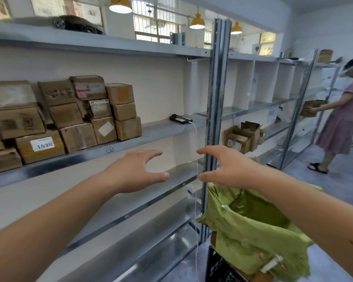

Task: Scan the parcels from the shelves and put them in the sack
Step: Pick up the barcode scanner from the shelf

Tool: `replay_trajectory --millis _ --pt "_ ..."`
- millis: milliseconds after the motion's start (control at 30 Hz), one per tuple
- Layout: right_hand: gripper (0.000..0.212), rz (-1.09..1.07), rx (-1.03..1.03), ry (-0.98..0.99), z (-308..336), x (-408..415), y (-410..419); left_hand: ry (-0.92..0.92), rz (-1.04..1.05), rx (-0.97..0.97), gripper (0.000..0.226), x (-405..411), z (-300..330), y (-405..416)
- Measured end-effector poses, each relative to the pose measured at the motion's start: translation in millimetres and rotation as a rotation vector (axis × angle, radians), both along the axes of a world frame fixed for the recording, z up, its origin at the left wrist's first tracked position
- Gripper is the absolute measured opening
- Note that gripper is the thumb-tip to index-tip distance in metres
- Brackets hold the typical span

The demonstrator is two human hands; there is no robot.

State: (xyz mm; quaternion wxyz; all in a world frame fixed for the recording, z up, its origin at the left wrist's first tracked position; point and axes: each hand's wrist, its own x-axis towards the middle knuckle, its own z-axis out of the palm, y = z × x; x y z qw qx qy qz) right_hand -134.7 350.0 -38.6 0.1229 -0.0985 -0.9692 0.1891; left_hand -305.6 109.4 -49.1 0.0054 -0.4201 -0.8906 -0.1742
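Btwn parcels: left hand & right hand both empty, fingers spread, mid-frame; parcels stacked on shelf at left, sack lower right, so next prob. reach left w/ scanner, center.

Cardboard parcels, galvanised metal shelves

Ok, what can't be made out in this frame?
Head view only:
- Sack: inside hidden by its folded green cloth and the right hand.
- Parcels: label print blurred, apart from 1538; the stack is cut off by the left edge.
- Scanner: too small to read.
- Left hand: holds nothing.
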Motion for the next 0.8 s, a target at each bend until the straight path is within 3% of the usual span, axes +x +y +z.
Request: replay_trajectory --millis 467,800 --pt "0.077 0.079 -0.118 -0.048 -7.4 -113.5 165.7 -0.092 0.188 0.055 0.088 -77.4 -11.5 165.3" --pt "0.079 0.129 -0.134 -0.027 -19.4 -202.9 221.6 -0.048 0.289 -0.013 0.093 -124.8 -16.1 226.8"
